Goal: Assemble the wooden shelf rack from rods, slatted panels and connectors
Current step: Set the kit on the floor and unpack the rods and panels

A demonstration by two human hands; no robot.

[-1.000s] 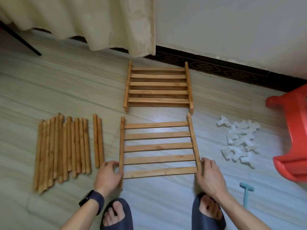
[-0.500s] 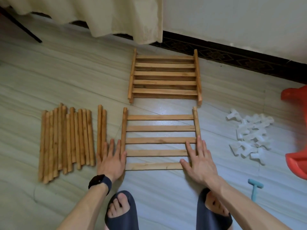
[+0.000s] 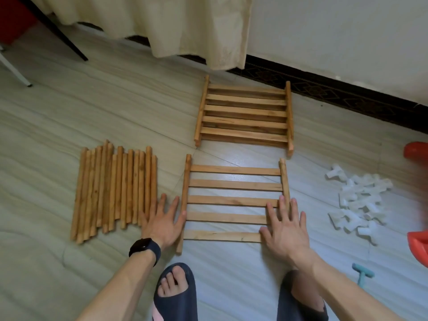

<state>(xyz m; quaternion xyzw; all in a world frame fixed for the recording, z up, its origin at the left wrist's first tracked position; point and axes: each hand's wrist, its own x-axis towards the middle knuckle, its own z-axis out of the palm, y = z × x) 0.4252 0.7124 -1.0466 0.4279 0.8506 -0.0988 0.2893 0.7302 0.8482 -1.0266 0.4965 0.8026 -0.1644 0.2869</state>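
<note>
A slatted wooden panel [image 3: 234, 185] lies flat on the floor in front of my feet. My left hand [image 3: 163, 222] lies flat with straight fingers between the panel's left rail and a row of several wooden rods [image 3: 113, 188], touching both. My right hand [image 3: 286, 228] presses flat on the panel's lower right corner, covering the right rail's near end. A stack of more slatted panels [image 3: 244, 113] lies farther back. A pile of white plastic connectors [image 3: 357, 201] sits on the floor at the right.
A cream curtain [image 3: 185, 26] hangs at the back by the wall with a dark skirting board [image 3: 347, 93]. A red plastic stool [image 3: 416, 239] stands at the right edge. A small teal mallet [image 3: 362, 275] lies near my right foot. Dark furniture legs [image 3: 60, 35] stand at upper left.
Both hands went from gripping the panel's near corners to lying flat. The two rods that lay apart now sit against the rest of the rod row, beside my left hand.
</note>
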